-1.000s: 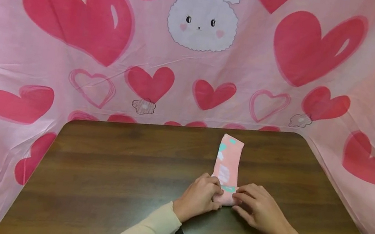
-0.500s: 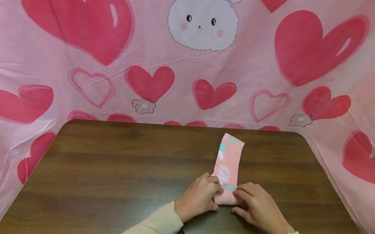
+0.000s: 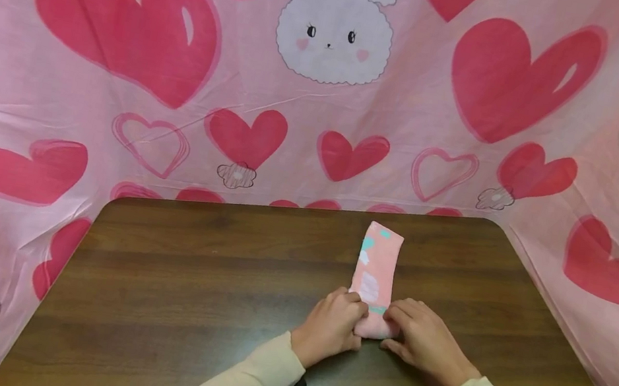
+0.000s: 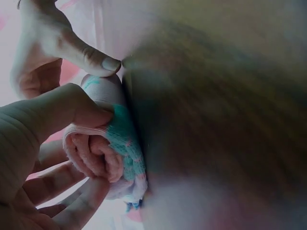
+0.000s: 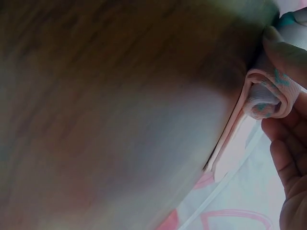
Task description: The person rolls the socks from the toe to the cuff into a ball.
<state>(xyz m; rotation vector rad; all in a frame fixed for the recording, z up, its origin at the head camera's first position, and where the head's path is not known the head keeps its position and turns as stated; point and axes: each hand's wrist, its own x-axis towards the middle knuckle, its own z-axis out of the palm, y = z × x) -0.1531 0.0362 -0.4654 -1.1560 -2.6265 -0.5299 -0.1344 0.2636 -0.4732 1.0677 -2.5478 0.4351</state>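
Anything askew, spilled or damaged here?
Nothing stands out: the pink sock is rolled at its near end, between left hand and right hand; the rest lies flat on the table, no spill or tear visible.

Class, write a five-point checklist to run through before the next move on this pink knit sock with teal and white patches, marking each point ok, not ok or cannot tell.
1. Bare left hand grips one end of the pink cylindrical fabric roll: ok.
2. Bare right hand holds the roll's other end: ok.
3. Far length of the pink knit sock with teal and white patches lies spread on the dark brown wood-grain table: ok.
4. Sock fully rolled: not ok, a long stretch extends beyond the hands.
5. Single sock, not two stacked: cannot tell.
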